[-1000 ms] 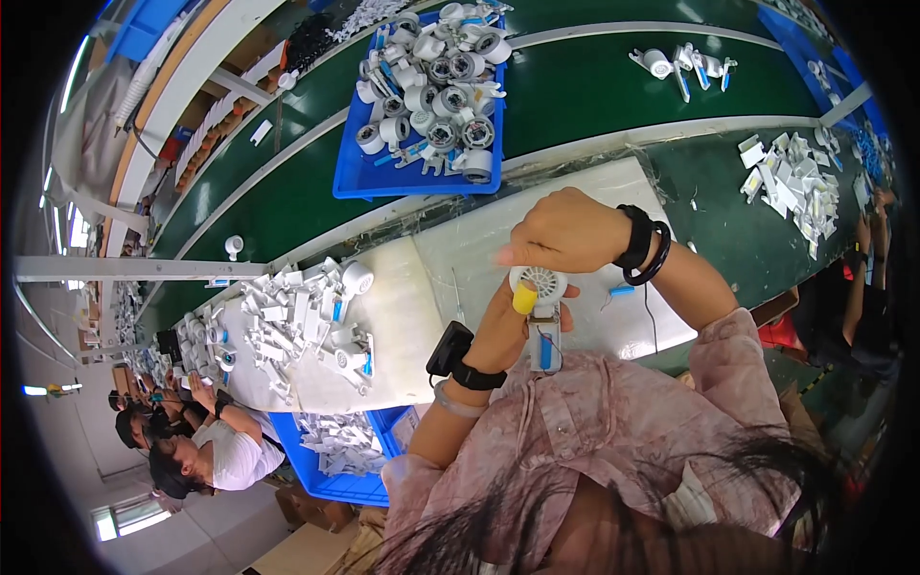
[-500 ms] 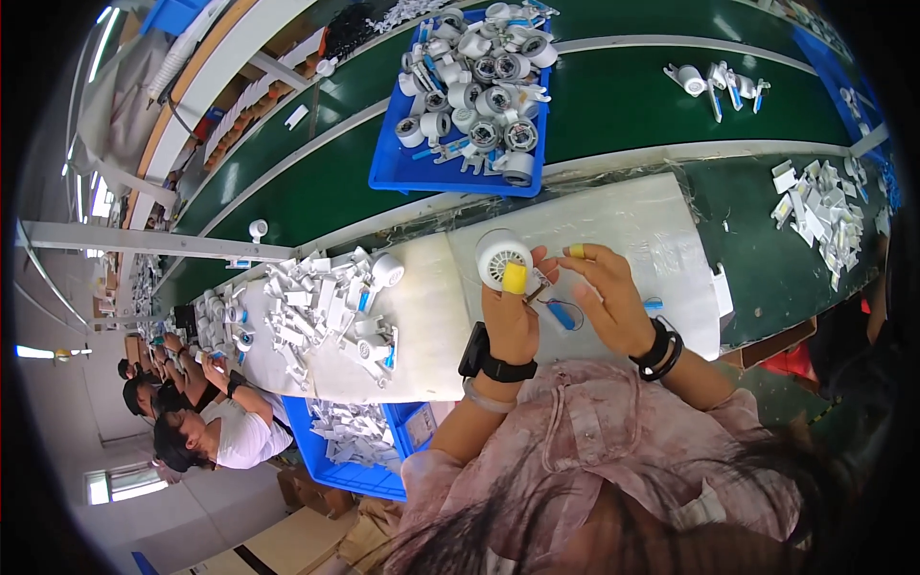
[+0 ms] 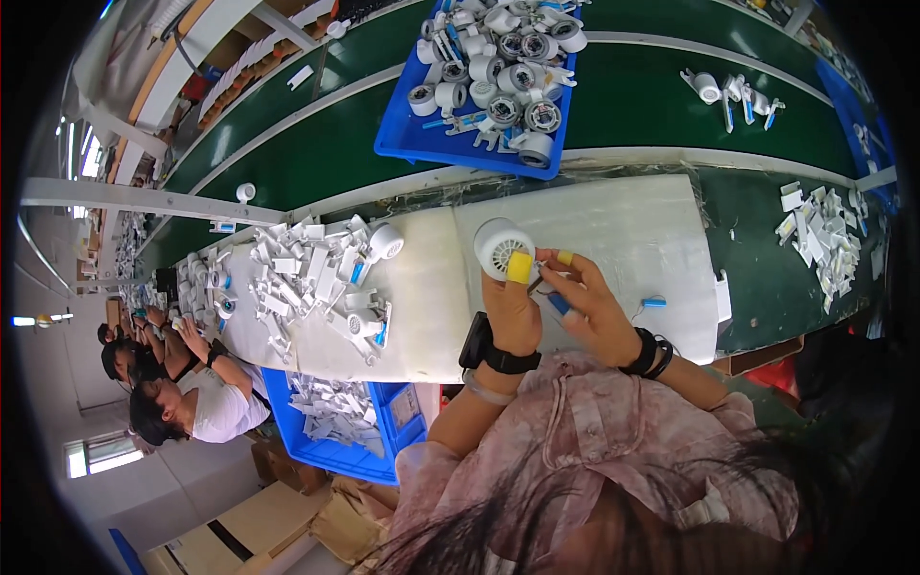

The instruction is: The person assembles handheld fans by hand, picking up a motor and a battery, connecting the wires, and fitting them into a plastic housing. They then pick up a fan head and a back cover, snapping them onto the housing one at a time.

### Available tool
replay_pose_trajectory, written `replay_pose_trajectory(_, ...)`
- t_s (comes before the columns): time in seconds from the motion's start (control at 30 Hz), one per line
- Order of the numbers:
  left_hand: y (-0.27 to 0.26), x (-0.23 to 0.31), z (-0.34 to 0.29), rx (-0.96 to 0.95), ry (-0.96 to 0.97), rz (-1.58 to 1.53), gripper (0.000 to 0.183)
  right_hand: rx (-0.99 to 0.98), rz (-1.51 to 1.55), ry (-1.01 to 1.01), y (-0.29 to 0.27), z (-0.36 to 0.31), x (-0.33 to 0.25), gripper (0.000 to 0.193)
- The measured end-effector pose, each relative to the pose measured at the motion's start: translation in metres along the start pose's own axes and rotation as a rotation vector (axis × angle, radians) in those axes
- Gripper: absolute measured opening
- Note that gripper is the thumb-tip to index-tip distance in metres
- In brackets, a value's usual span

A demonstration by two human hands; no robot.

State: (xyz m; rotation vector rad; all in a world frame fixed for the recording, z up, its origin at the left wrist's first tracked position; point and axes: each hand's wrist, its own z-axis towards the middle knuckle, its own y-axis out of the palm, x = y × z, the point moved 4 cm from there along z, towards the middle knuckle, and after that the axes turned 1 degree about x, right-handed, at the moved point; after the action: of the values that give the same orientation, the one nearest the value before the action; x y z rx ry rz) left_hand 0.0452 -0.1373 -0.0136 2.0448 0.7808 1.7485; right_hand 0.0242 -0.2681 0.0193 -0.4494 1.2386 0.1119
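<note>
My left hand is closed around a small white fan head with a round slotted grille; its thumb wears a yellow finger cover. The fingers of my right hand come together at the side of the fan head, close to the left thumb. What they pinch there is too small to make out. Just below these fingers a blue cylindrical battery shows, partly hidden by the right hand. Another blue battery with a thin wire lies on the pale mat to the right.
A blue tray heaped with fan heads stands beyond the mat. White plastic parts are piled at left, more parts at right. Below the table's left edge sits a blue bin of white pieces. A co-worker works farther left.
My right hand has moved left and closed in on the side of the fan head, covering part of the battery. My left hand still holds the fan head. The whole view has shifted slightly.
</note>
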Motion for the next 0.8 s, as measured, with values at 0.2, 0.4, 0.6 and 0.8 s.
replay_pose_trajectory(0.2, -0.032, -0.009, 0.007, 0.110, 0.011, -0.066, 0.021, -0.106, -0.665, -0.185, 0.024, 0.017, -0.020, 0.056)
replay_pose_trajectory(0.4, -0.096, 0.027, -0.015, 0.285, 0.085, -0.034, 0.028, -0.002, -0.283, -0.055, 0.040, 0.053, 0.023, 0.042)
replay_pose_trajectory(0.6, -0.189, 0.054, -0.056, 0.559, 0.187, -0.129, 0.031, -0.424, -0.402, -0.187, 0.130, 0.125, 0.077, 0.027)
replay_pose_trajectory(0.8, -0.222, 0.065, -0.081, 0.722, 0.239, -0.121, 0.031, -0.605, -0.428, -0.470, 0.265, 0.191, 0.081, 0.018)
